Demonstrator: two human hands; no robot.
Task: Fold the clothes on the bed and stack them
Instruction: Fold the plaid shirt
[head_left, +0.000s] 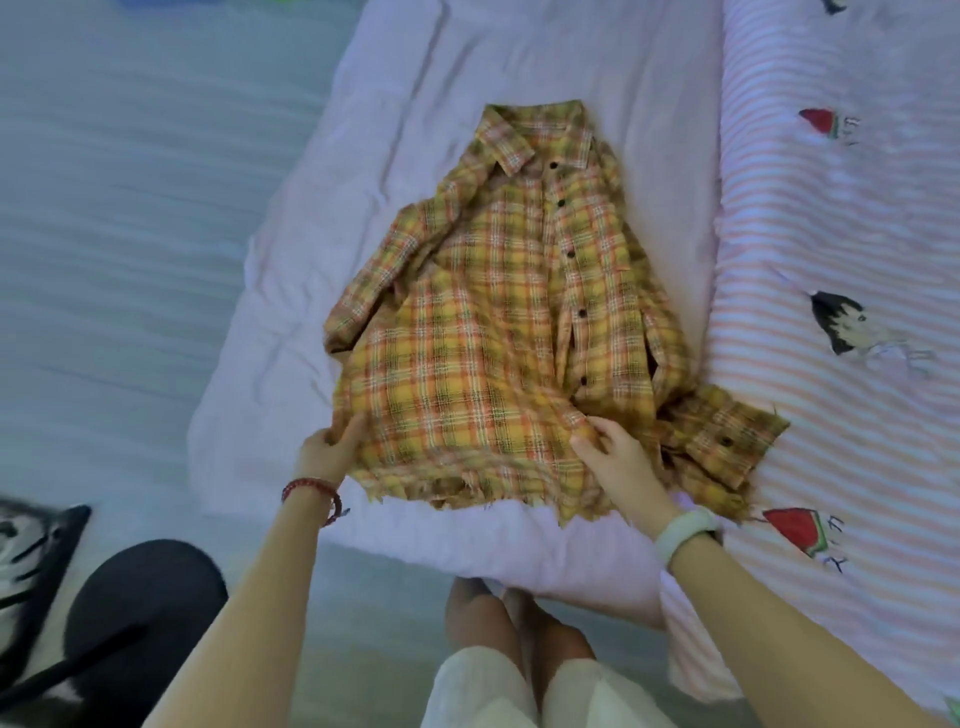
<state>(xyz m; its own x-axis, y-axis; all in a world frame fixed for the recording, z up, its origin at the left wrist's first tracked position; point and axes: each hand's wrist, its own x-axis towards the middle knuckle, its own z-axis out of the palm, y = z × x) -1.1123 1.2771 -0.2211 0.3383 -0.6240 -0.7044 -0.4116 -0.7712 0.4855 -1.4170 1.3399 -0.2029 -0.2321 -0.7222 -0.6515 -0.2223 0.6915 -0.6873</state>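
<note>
Your left hand (328, 453) pinches the plaid shirt (498, 322) at its hem corner. Your right hand (615, 457) grips the hem near the buttons; shirt lies front-up on the pink blanket (415, 104).

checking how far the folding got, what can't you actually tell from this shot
Head view only:
- Stack of folded clothes: none in frame; cut off or not there.
- Plaid shirt back: hidden, lies face up.
- Left hand fingertips: tucked under the hem.
- Right hand grip: thumb on the fabric, fingers partly hidden.
- Dark object at lower left: blurred, unidentifiable.
</note>
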